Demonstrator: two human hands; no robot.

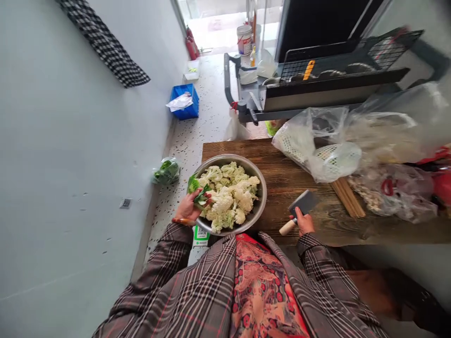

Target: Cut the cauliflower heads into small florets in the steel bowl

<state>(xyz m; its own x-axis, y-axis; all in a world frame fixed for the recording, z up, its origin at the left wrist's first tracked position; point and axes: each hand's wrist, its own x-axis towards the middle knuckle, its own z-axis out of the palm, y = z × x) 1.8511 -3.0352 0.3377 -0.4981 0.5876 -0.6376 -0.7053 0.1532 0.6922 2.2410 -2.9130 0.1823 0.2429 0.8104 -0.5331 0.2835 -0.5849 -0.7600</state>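
I have cauliflower florets (pixel 225 199) heaped in a steel bowl (pixel 261 202) at the left end of the worktop (pixel 278 176), its sides presumably containing them; my left hand (pixel 190 207) has its grip closed on green leaves (pixel 200 197) by the rim; my right hand (pixel 305 222) wraps its grip around a cleaver (pixel 306 202) near the blade, probably for control; beyond, a clear bag (pixel 299 126) holds something white and perforated; a blue crate (pixel 189 112) on the floor (pixel 211 101) carries a white packet (pixel 181 102).

Your plaid jacket (pixel 197 277) is grey-brown with white and thin red lines, over a red patterned top (pixel 259 286). You face creamy-white cauliflower florets (pixel 223 199), a round silver-grey metal bowl (pixel 261 204), bright and dark green leaves (pixel 201 198), a rectangular grey metal cleaver (pixel 304 202) with a pale wooden handle (pixel 288 227), and a streaked dark-brown wooden table (pixel 278 183).
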